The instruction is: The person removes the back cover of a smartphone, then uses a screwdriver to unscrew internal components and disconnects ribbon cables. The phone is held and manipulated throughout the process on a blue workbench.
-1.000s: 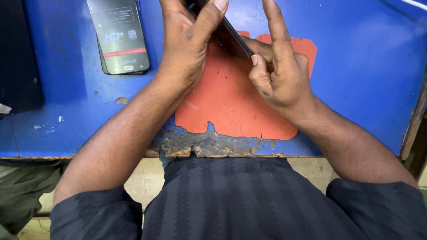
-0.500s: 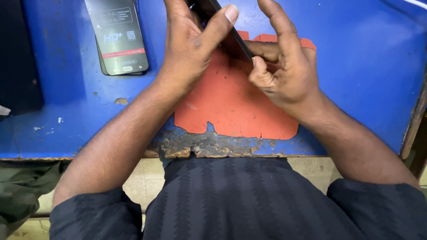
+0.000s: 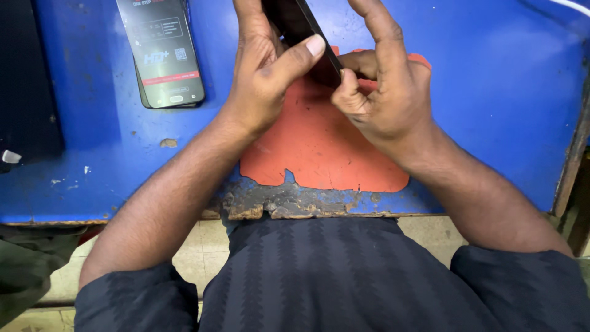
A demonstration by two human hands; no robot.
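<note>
Both of my hands hold a thin black phone [image 3: 301, 24] on edge above an orange mat [image 3: 319, 147] on the blue table [image 3: 491, 110]. My left hand [image 3: 264, 74] wraps the phone's near side, thumb pressed along its edge. My right hand [image 3: 381, 92] grips the same edge from the right, fingers curled, index finger raised over the top. The phone's upper part runs out of view at the top.
A second phone [image 3: 163, 52] in a printed dark film lies face up at the back left. A black object [image 3: 27, 92] covers the table's far left. The table's front edge [image 3: 276, 206] is chipped and worn below the mat.
Both hands and the black phone have shifted slightly away toward the top of the view. My left thumb has slid further along the phone's edge.
</note>
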